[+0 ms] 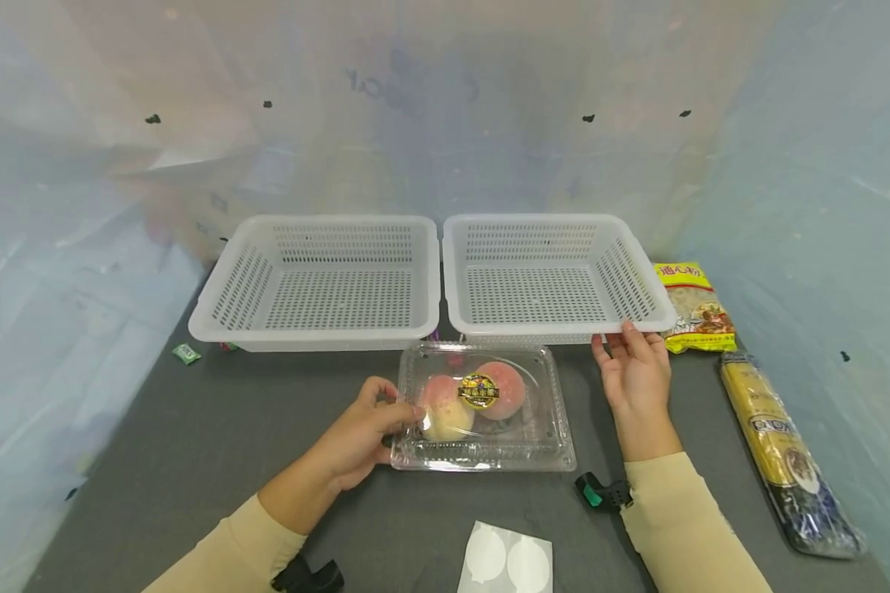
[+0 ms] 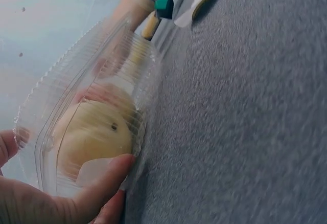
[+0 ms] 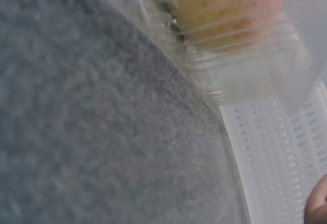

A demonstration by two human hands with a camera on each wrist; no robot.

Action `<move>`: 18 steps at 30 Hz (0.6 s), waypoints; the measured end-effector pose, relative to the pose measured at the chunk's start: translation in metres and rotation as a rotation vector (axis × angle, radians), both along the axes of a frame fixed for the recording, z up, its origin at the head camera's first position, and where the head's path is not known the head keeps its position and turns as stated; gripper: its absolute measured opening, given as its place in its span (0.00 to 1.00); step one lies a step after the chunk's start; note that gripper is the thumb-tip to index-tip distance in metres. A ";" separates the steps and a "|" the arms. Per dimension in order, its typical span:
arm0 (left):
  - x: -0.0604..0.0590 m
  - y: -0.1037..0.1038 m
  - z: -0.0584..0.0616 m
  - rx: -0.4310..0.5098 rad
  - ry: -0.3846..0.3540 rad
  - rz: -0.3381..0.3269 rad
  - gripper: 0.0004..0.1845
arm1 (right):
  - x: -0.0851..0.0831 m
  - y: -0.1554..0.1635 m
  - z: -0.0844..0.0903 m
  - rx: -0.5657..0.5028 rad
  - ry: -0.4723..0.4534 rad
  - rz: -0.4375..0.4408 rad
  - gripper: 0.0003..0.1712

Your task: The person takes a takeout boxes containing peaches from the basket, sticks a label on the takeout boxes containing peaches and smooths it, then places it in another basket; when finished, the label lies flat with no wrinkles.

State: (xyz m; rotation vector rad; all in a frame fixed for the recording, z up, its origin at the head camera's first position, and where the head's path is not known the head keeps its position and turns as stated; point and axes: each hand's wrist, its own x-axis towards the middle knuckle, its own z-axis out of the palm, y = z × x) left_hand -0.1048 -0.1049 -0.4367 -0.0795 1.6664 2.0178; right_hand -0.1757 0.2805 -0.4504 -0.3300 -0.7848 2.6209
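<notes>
A clear plastic clamshell box [image 1: 541, 445] with two peaches [image 1: 447, 416] inside stands on the grey table before the baskets. A round black-and-yellow label [image 1: 478, 391] is stuck on its lid. My left hand [image 1: 359, 432] grips the box by its left side; in the left wrist view the thumb [image 2: 104, 183] presses along the ridged wall. My right hand [image 1: 638, 379] holds the front rim of the right white basket [image 1: 556, 327] near its right corner, one fingertip over the rim and other fingers below it. In the right wrist view only a fingertip [image 3: 318, 203] shows beside the basket.
A matching white basket [image 1: 311, 336] stands at left. At right lie a yellow pasta packet [image 1: 693, 309] and a long noodle packet [image 1: 786, 461]. A sheet of round white stickers [image 1: 506, 560] lies near the front; a small green wrapped sweet [image 1: 186, 354] lies at left.
</notes>
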 end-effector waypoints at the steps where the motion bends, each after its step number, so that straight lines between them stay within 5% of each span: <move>1: 0.000 0.001 0.000 0.007 -0.004 0.010 0.28 | -0.001 0.000 -0.001 -0.005 0.008 -0.011 0.23; 8: 0.006 0.005 -0.001 0.024 -0.024 0.050 0.27 | -0.005 0.001 -0.003 0.008 0.018 -0.037 0.24; 18: 0.016 0.006 0.013 0.017 -0.014 -0.004 0.25 | -0.005 0.002 -0.004 0.032 0.019 -0.039 0.19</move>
